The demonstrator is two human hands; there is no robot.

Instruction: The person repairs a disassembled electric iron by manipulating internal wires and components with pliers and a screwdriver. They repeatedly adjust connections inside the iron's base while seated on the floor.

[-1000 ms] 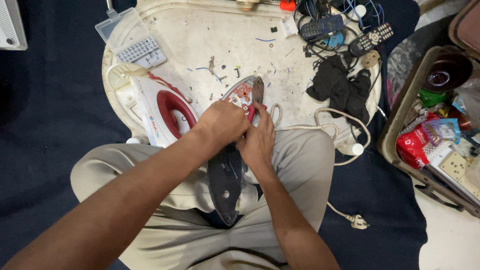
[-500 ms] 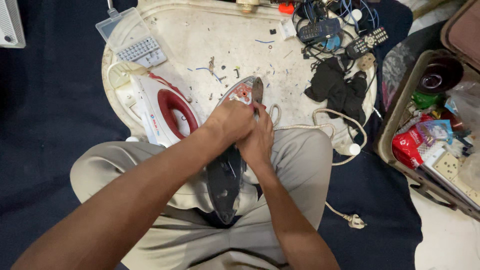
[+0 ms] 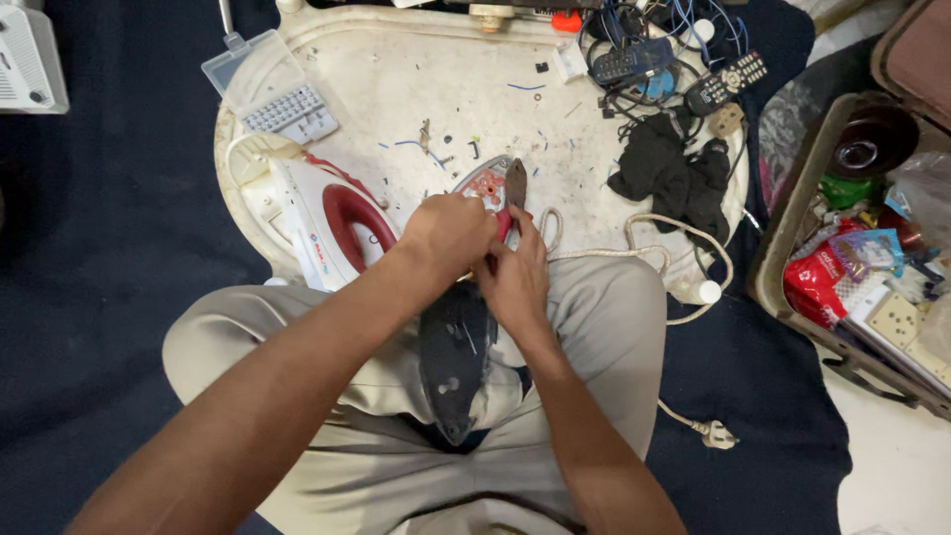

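While two hands [image 3: 485,253] grip pliers [image 3: 514,193]: two irons [image 3: 332,213].

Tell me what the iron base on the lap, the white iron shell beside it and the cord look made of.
Iron base: dark, dull metal, probably scorched. White iron shell: glossy moulded plastic with a red handle insert. Cord: likely braided fabric sheath, matte off-white.

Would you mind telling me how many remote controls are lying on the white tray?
2: a dark remote control with grey buttons among the tangled cables at the tray's far right, and a black remote control with white buttons just right of it. Others may be hidden under the cables.
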